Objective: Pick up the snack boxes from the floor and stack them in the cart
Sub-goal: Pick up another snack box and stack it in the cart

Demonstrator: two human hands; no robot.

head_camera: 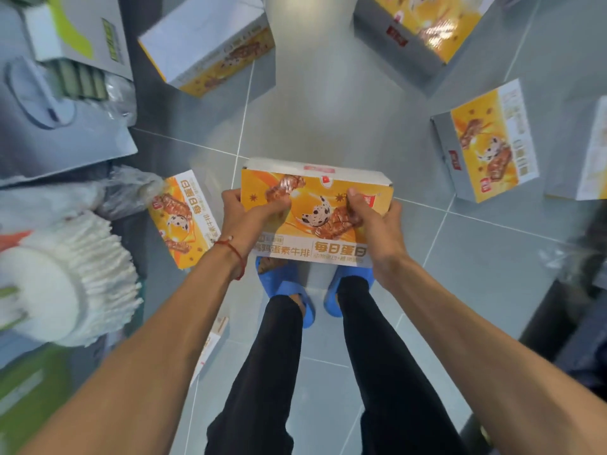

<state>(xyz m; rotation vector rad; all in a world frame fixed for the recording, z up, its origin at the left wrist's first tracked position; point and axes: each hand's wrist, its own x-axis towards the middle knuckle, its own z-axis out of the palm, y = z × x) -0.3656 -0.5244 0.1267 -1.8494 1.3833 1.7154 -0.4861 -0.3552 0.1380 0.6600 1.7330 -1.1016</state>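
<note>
- Held snack box [305, 231]: orange carton printed with meat pieces and a speckled egg, carried above the floor in front of the person, directly over the feet; its printed face is turned up toward the camera and its white top edge faces away.
- Left hand [249, 215]: grips the left end of the held snack box, thumb curled over the printed face, fingers hidden behind the carton.
- Right hand [374, 231]: grips the right end in the same way, thumb on the printed face, fingers wrapped out of sight beneath.
- Red string bracelet [235, 254]: worn on the left wrist.
- Floor box, left [179, 221]: same print, lying flat on the tiles just beside the left hand.
- Floor box, upper left [210, 47]: lying well apart from the held one, white side uppermost.
- Floor box, top right [423, 24]: partly cut off by the frame edge.
- Floor box, right [489, 146]: printed face up, with another carton [594, 152] at the frame edge beside it.
- Grey tiled floor [328, 126]: carries all loose boxes.
- White mop head [75, 284]: at the left, near the left forearm.
- Blue slippers [285, 290]: on both feet, below black trouser legs [272, 372].
</note>
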